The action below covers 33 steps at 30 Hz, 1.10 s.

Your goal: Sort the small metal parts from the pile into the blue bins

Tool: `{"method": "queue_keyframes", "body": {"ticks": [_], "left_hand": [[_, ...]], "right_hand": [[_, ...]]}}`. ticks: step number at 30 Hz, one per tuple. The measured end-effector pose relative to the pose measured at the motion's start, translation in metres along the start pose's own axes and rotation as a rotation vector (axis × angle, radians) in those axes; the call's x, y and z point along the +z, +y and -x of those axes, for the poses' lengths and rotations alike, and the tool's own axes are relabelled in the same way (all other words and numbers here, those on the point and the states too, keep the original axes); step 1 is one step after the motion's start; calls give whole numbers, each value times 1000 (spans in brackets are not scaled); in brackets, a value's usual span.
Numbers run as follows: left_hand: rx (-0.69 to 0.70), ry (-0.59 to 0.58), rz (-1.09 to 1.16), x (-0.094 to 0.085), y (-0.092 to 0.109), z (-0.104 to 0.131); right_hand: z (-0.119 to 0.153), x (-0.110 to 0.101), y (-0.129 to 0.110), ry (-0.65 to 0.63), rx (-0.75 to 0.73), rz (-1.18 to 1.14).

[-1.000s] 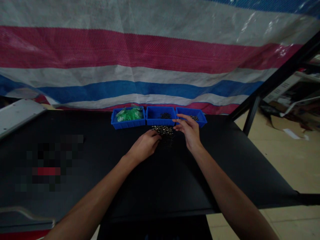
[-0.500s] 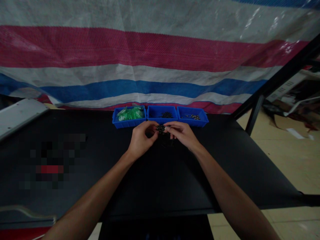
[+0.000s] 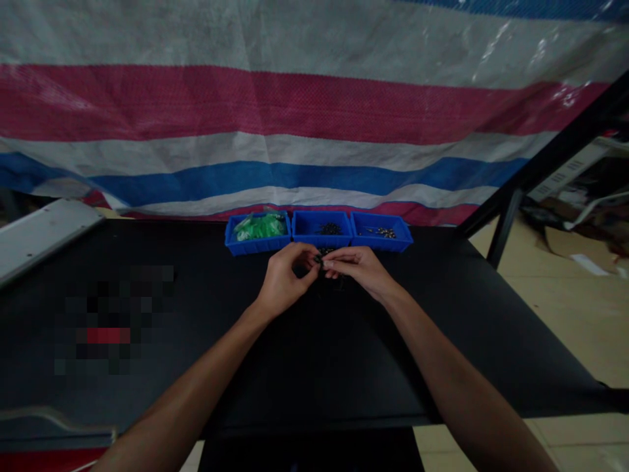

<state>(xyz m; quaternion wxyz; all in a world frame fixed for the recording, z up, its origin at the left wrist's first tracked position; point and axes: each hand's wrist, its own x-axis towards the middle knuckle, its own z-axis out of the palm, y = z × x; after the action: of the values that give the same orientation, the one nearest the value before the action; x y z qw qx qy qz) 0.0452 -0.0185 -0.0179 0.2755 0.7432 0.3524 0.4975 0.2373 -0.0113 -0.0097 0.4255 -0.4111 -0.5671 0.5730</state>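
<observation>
My left hand (image 3: 291,272) is closed in a pinch, thumb and forefinger meeting at a small dark piece (image 3: 318,260) whose kind I cannot make out. From the other side my right hand (image 3: 361,267) pinches toward the same spot, its fingertips close against the piece. Just behind the fingertips lies a pile of small black parts (image 3: 325,251), partly covered by the hands. Beyond it stands the middle blue bin (image 3: 322,239), with dark screw-like parts (image 3: 331,229) inside. The right blue bin (image 3: 383,242) holds shiny metal pieces (image 3: 386,233).
Green plastic bags (image 3: 260,227) fill the left blue bin (image 3: 258,247). All three bins stand in a row at the back of the black table (image 3: 334,367). A striped tarp (image 3: 295,108) hangs behind. A white panel (image 3: 46,233) lies far left; a black metal frame (image 3: 506,229) rises right.
Both hands have drawn closer together, their fingertips now meeting at the small dark piece. The whole view has shifted slightly; the bins stand where they were.
</observation>
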Motion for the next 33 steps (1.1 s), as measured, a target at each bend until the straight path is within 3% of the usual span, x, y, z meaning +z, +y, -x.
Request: {"method": "queue_keyframes", "body": {"ticks": [3, 6, 8, 11, 25, 33], "left_hand": [[29, -67, -153, -4, 3, 0], [82, -237, -342, -9, 5, 2], [117, -344, -431, -10, 4, 3], [139, -409, -505, -8, -1, 4], [99, -461, -470, -6, 1, 4], [14, -302, -308, -4, -2, 2]], "right_hand": [[-2, -1, 1, 86, -11, -7], [-5, 0, 3, 225, -121, -71], [-8, 1, 4, 237, -194, -109], [-9, -1, 4, 198, -222, -93], [1, 1, -10, 207, -104, -99], [0, -1, -8, 193, -108, -67]]}}
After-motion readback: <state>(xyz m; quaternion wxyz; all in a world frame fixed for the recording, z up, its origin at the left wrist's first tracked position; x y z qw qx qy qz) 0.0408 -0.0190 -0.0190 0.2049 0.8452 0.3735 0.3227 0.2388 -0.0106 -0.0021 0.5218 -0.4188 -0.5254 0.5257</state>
